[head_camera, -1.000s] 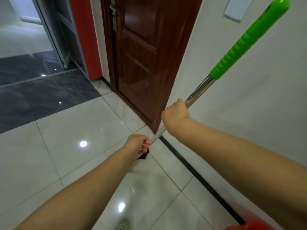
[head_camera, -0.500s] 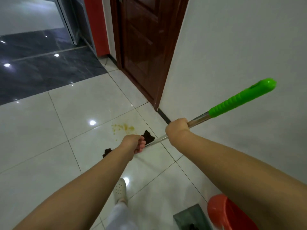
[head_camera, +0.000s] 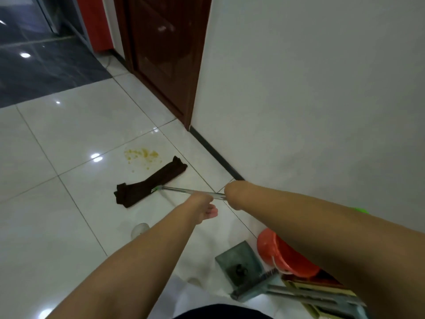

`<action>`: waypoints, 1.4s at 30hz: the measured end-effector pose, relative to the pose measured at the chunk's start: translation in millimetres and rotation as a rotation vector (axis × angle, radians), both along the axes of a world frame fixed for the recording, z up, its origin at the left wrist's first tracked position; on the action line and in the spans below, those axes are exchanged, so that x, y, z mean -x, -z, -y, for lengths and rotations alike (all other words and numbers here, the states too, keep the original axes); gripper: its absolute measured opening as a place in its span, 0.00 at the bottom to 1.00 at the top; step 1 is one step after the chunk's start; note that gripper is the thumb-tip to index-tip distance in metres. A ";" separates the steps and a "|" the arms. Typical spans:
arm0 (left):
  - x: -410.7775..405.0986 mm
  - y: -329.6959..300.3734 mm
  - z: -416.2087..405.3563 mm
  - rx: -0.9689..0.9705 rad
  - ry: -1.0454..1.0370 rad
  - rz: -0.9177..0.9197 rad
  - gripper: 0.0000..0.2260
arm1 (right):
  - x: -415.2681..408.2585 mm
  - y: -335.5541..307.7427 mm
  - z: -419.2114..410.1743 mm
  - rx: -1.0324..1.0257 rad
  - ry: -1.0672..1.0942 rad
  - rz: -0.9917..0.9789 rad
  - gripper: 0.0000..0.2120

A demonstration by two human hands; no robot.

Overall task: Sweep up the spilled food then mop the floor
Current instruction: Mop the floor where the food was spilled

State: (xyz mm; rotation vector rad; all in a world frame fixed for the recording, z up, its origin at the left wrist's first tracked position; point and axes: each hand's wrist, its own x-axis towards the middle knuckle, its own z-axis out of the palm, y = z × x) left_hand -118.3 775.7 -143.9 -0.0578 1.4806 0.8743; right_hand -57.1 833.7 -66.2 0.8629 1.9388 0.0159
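Note:
A flat mop with a dark brown cloth head [head_camera: 149,185] lies on the white tiled floor [head_camera: 80,139], just short of a yellow food smear [head_camera: 141,155]. Its metal pole [head_camera: 184,191] runs back to me. My left hand [head_camera: 203,209] grips the pole lower down. Higher up, my right hand [head_camera: 231,194] grips it too. The pole's green grip [head_camera: 361,210] shows only as a sliver behind my right forearm.
A red bucket [head_camera: 282,256] stands at the lower right beside a grey-green dustpan [head_camera: 240,263] and a broom [head_camera: 299,293]. The white wall [head_camera: 310,100] with black skirting runs along the right. A dark wooden door [head_camera: 165,49] is ahead. My shoe [head_camera: 140,230] is below the mop.
The view has tilted down. I have lowered the mop so its head now lies flat on the floor beside the smear. Bucket and dustpan have come into view.

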 end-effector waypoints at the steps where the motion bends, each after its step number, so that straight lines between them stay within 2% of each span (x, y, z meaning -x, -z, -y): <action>1: -6.2 3.4 5.1 0.004 0.006 0.021 0.05 | -7.0 4.2 6.8 0.025 0.008 -0.015 0.10; 4: -15.9 13.6 17.4 0.028 0.018 0.065 0.09 | -22.3 4.8 33.4 0.089 0.045 -0.090 0.15; 6: -15.4 21.4 24.3 0.064 0.018 0.073 0.11 | -27.3 9.5 49.2 0.157 0.146 -0.113 0.16; 9: -10.2 21.9 37.2 0.085 -0.011 0.071 0.13 | -25.6 19.2 55.2 0.291 0.493 -0.217 0.14; 12: -3.8 18.3 50.0 0.060 -0.020 0.052 0.19 | -18.9 17.2 57.5 0.420 0.775 -0.354 0.03; 13: -0.3 17.5 53.4 0.044 -0.033 0.042 0.20 | -14.8 15.5 58.2 0.462 0.877 -0.406 0.07; 17: 24.9 18.0 59.4 0.000 -0.235 0.057 0.12 | 7.9 -1.2 65.3 0.714 1.365 -0.500 0.12; 21: 42.0 8.7 60.1 -0.055 -0.392 0.136 0.09 | 18.0 -26.6 69.9 0.877 1.625 -0.628 0.14; 24: 41.4 2.8 61.8 -0.087 -0.425 0.180 0.05 | 11.7 -43.8 74.1 0.956 1.721 -0.699 0.15; 28: 31.8 -5.9 64.3 -0.084 -0.426 0.245 0.02 | -1.6 -55.3 75.8 0.951 1.799 -0.718 0.13; 35: 22.9 11.2 70.8 0.015 -0.402 0.226 0.09 | -8.7 -38.9 85.3 0.987 1.854 -0.664 0.14; 42: 33.8 24.4 62.6 0.044 -0.485 0.418 0.12 | -1.5 -16.7 85.5 0.937 1.900 -0.625 0.15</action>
